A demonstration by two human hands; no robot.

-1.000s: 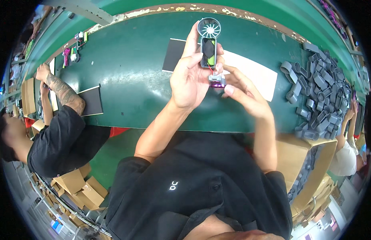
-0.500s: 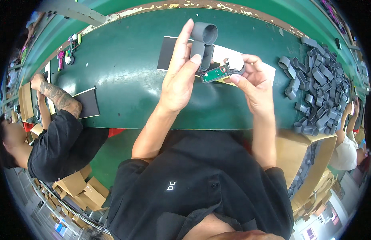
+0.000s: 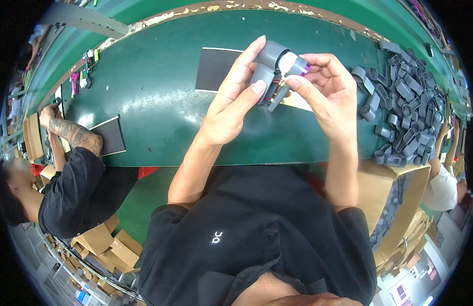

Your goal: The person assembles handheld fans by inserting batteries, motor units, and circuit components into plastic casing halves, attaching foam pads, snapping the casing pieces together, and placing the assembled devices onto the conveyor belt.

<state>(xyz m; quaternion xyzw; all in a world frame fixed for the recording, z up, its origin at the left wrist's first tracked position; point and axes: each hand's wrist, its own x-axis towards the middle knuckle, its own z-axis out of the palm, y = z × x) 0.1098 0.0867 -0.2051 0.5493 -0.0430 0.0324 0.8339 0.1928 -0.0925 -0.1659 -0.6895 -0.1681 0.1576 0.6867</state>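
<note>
Over the green table (image 3: pixel 160 97), my left hand (image 3: pixel 226 109) is closed on a dark grey plastic housing with a round barrel (image 3: pixel 271 53) and a handle part below it. My right hand (image 3: pixel 332 94) pinches a motor unit (image 3: pixel 297 65) with a white cylinder, a grey ring and a purple end. Its white end is at the mouth of the barrel, partly inside it. Thin wires (image 3: pixel 278 81) and a narrow grey piece (image 3: pixel 280 98) lie along the handle's opening. My fingers partly hide both parts.
A pile of grey housings (image 3: pixel 410 97) covers the table's right end. Beyond my hands lie a black sheet (image 3: pixel 213 71) and pale paper (image 3: pixel 296 102). An open cardboard box (image 3: pixel 369 186) of housings stands near my right arm. A co-worker (image 3: pixel 68 188) works at the left, beside another black sheet (image 3: pixel 111 135).
The motor unit has turned and moved up against the housing's barrel. The green circuit board that faced up is out of sight. The housing has tilted and shifted slightly right.
</note>
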